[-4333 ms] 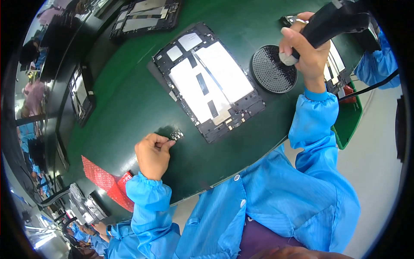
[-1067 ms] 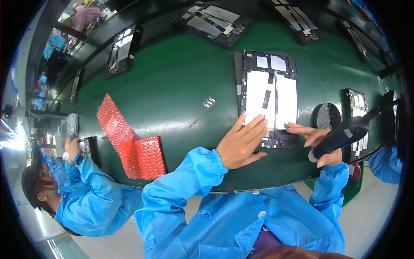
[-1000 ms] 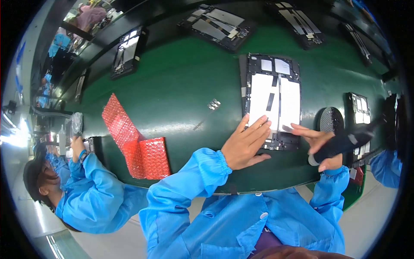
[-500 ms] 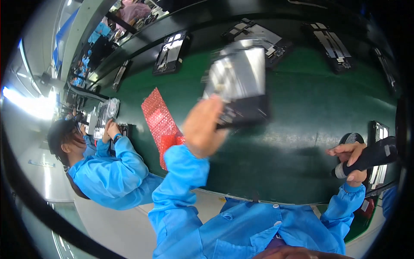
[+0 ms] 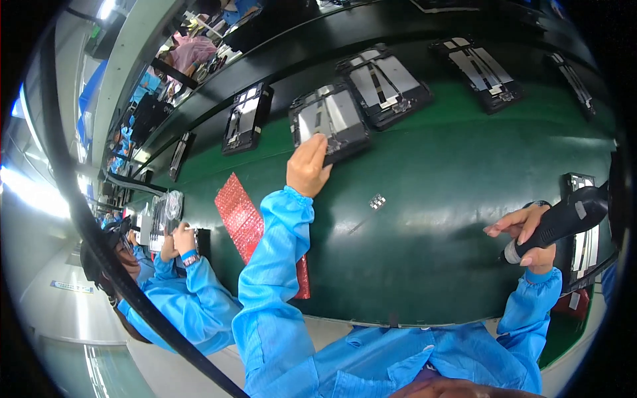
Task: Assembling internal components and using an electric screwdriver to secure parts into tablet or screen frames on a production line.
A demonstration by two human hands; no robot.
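Out over the far part of the bench, my left hand [image 5: 308, 166] grips the near edge of an opened tablet [image 5: 332, 123]. The tablet is a black frame with silver plates and dark strips inside, slightly blurred. Right beside it is a second opened tablet [image 5: 385, 86]. My right hand [image 5: 531, 232], at the right, is wrapped round a black electric screwdriver [image 5: 564, 222]. Its pale tip end points left and down, and the fingertips stretch past the body. A small piece with silver squares [image 5: 377, 201] lies on the green mat [image 5: 424, 245] between my hands.
Red bubble wrap [image 5: 237, 215] lies left of my sleeve. More opened tablets stand along the back: one at left [image 5: 247, 119], one at right [image 5: 479, 73]. Another tablet [image 5: 584, 249] is behind the screwdriver. A co-worker in a blue smock [image 5: 176, 298] works at left.
My left hand has carried the tablet away from me and leftward, beside the others at the back. The small silver-squared piece now shows on the mat. My right hand keeps the screwdriver.
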